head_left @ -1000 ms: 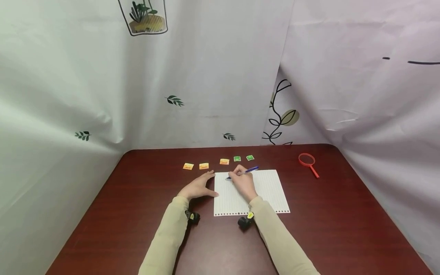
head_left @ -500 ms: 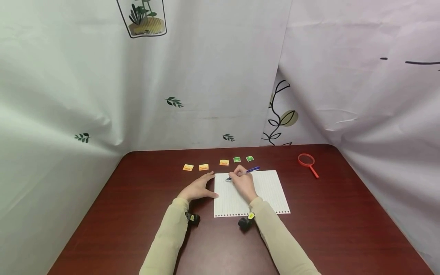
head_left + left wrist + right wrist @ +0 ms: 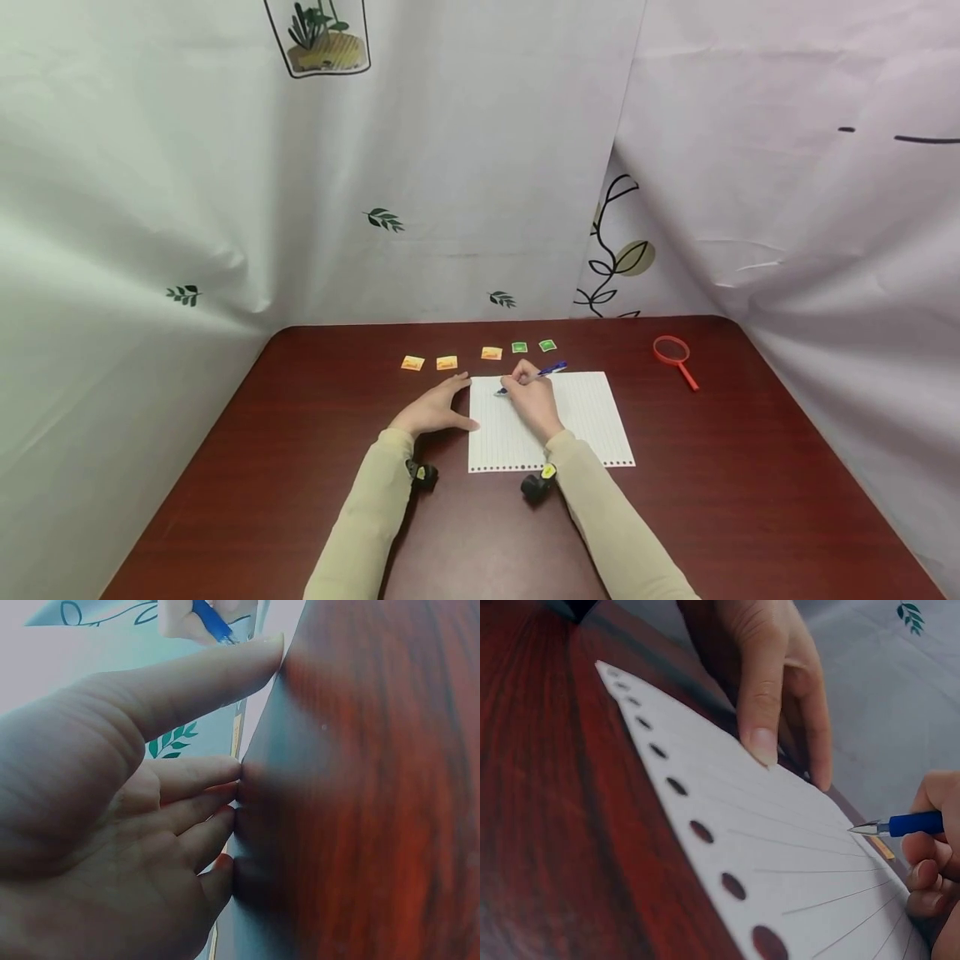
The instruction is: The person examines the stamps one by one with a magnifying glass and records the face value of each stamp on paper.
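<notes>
A lined sheet of paper (image 3: pixel 588 417) with a row of punched holes along its near edge lies flat on the table. My right hand (image 3: pixel 534 404) pinches a blue pen (image 3: pixel 553 368) above the sheet's upper left part. In the right wrist view the metal tip of the pen (image 3: pixel 915 823) meets the paper, or nearly so. At the sheet's left edge rests my left hand (image 3: pixel 432 410), thumb on the paper and the other fingers stretched out. The left wrist view shows those fingertips (image 3: pixel 229 771) touching the tabletop. I cannot make out any writing on the sheet.
Beyond the paper lie three small orange cards (image 3: pixel 447 362) and two small green cards (image 3: pixel 519 347) in a loose row. A red magnifying glass (image 3: pixel 672 350) sits at the back right of the dark wooden table (image 3: pixel 247 467). White printed curtains (image 3: pixel 450 167) hang behind it.
Both hands, the paper and the pen keep practically the same places. Only the head view shifts very slightly.
</notes>
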A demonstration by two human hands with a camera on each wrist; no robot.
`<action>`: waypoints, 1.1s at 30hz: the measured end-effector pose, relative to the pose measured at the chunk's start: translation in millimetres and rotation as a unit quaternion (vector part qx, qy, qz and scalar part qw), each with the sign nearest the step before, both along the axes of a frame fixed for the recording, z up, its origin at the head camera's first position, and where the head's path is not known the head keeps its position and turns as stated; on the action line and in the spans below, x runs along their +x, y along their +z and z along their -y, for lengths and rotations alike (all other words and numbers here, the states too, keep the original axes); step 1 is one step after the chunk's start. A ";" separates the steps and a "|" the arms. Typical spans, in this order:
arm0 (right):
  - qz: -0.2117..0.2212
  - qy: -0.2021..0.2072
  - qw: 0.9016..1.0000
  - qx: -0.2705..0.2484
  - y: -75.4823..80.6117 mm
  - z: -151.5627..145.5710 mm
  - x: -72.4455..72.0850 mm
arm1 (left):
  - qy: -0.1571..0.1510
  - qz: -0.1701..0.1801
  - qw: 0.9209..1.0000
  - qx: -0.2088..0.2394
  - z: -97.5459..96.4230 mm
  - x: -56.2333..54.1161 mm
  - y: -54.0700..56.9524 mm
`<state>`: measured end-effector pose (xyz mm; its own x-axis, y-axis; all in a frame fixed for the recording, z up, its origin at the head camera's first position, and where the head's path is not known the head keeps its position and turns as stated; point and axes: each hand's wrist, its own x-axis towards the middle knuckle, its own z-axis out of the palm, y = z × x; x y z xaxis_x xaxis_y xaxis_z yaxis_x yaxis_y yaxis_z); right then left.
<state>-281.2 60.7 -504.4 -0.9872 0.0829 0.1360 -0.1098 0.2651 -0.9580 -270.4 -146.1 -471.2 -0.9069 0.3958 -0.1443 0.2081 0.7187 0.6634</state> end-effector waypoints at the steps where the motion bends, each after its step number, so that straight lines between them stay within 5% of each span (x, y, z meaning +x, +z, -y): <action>1: 0.002 0.004 1.000 -0.001 -0.1 0.2 0.2 | 0.000 0.000 1.000 0.001 0.1 -0.2 0.2; 33: -0.022 0.007 1.000 0.018 -1.8 -3.2 -3.6 | -0.001 -0.001 1.000 -0.006 -1.4 -0.5 2.0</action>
